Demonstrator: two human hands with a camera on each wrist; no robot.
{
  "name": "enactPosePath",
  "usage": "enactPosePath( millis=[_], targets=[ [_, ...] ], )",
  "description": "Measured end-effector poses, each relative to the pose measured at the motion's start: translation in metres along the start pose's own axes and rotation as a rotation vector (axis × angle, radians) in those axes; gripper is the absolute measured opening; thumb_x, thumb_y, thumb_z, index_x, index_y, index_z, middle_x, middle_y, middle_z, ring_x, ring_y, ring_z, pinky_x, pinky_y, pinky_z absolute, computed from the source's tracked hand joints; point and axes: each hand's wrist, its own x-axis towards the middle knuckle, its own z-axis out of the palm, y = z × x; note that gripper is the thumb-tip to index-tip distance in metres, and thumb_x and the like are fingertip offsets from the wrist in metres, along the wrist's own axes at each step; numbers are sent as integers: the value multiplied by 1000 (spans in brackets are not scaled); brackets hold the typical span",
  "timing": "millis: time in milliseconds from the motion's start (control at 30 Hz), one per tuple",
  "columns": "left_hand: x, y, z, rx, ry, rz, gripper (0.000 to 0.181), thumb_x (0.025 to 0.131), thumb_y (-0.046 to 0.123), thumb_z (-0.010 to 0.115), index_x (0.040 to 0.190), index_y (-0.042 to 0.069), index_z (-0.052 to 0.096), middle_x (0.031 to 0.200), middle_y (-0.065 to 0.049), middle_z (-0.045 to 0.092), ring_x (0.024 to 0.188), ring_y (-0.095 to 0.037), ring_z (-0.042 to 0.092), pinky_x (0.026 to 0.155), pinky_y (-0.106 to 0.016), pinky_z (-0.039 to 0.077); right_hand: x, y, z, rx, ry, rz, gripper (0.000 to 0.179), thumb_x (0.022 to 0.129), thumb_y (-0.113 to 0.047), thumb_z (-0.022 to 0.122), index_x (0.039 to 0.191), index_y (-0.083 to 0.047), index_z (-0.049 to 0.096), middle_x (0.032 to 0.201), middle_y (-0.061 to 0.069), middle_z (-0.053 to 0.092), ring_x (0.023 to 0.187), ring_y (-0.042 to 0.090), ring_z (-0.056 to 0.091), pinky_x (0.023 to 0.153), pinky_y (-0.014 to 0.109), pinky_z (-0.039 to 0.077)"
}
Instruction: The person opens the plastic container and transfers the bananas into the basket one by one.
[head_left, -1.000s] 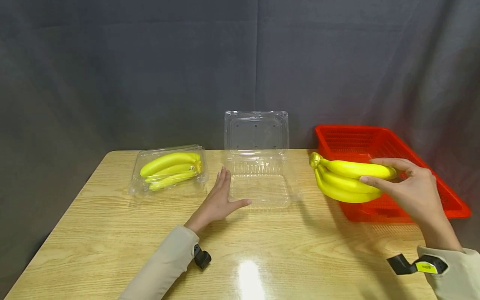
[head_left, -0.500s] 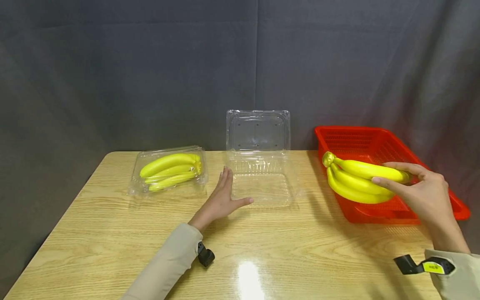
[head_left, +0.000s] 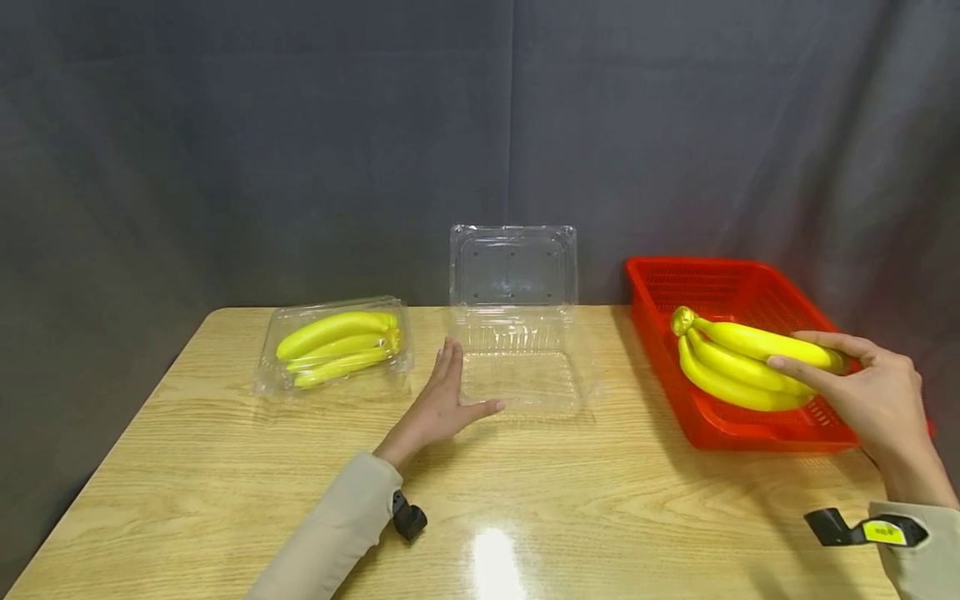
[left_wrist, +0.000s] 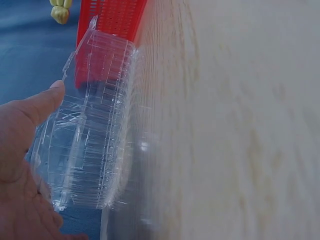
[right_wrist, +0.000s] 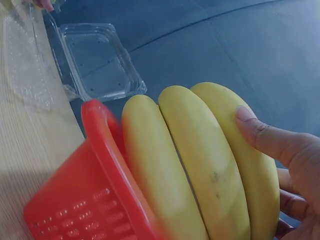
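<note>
A bunch of yellow bananas is held over the red plastic basket by my right hand, thumb on one side and fingers on the other. In the right wrist view the bananas hang beside the basket's rim, with the thumb across the outermost one. My left hand is at the left front of a clear plastic clamshell box, fingers straight and thumb spread. The box's lid stands upright. Its side wall shows near the left thumb in the left wrist view.
A closed clamshell box with bananas inside lies at the left of the wooden table. Behind the table hangs a dark grey curtain. The basket stands at the table's right.
My right hand has carried the bananas rightward, from the basket's left side to over the basket. The left hand stays at the open box.
</note>
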Motion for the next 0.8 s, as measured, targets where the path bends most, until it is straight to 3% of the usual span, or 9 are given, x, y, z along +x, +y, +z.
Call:
enactPosePath(
  millis=[467, 800],
  targets=[
    [0, 1, -1, -3, 4, -25, 112, 84, 59, 66, 153, 11, -8, 157, 1, -20, 145, -20, -10, 112, -53, 14, 6, 14, -4, 30, -24, 33, 59, 75, -41, 83, 120, -10, 63, 81, -17, 60, 53, 20, 58, 45, 31, 51],
    [1, 1, 0, 5, -2, -19, 113, 83, 62, 65, 154, 8, -6, 158, -1, -18, 145, -24, -8, 112, -52, 13, 8, 27, -7, -15, -40, 37, 59, 76, -43, 82, 120, -10, 63, 91, -16, 58, 70, 10, 53, 50, 25, 50]
  ],
)
